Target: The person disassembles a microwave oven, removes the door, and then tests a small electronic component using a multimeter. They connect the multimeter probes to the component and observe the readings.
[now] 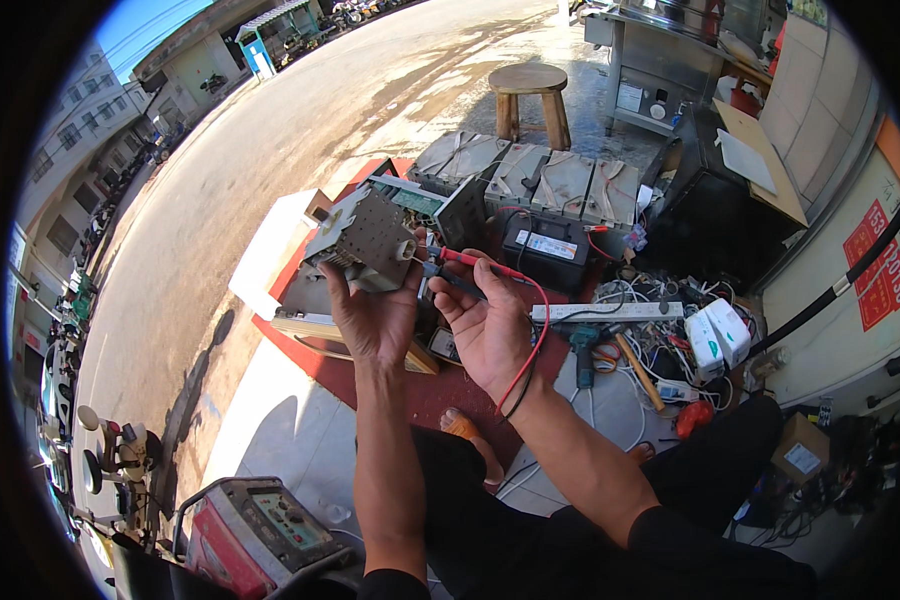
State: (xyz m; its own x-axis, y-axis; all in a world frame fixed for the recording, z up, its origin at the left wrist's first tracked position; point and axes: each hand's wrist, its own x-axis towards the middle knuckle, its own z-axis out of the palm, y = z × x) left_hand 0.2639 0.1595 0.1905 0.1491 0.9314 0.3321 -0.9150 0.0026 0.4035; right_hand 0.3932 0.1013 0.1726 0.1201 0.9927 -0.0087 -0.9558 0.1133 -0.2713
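My left hand (380,318) is closed from below around a grey metal box (365,240) with small holes and a pale round fitting, tilted toward me. In my right hand (490,325) are a red test probe (458,258) and a black test probe (450,278), held like a pair of sticks. Their tips meet or come very near the fitting side of the box; the exact contact is too small to tell. A red lead (546,330) loops down past my right wrist. Below the box lies an opened appliance case (310,325), partly hidden by my left hand.
Several grey batteries (560,185) and a black battery (547,243) stand beyond my hands. To the right are a power strip (610,312), a drill (583,350), a hammer (638,370) and tangled cables. A red machine (245,545) sits at lower left; a wooden stool (528,80) stands farther off.
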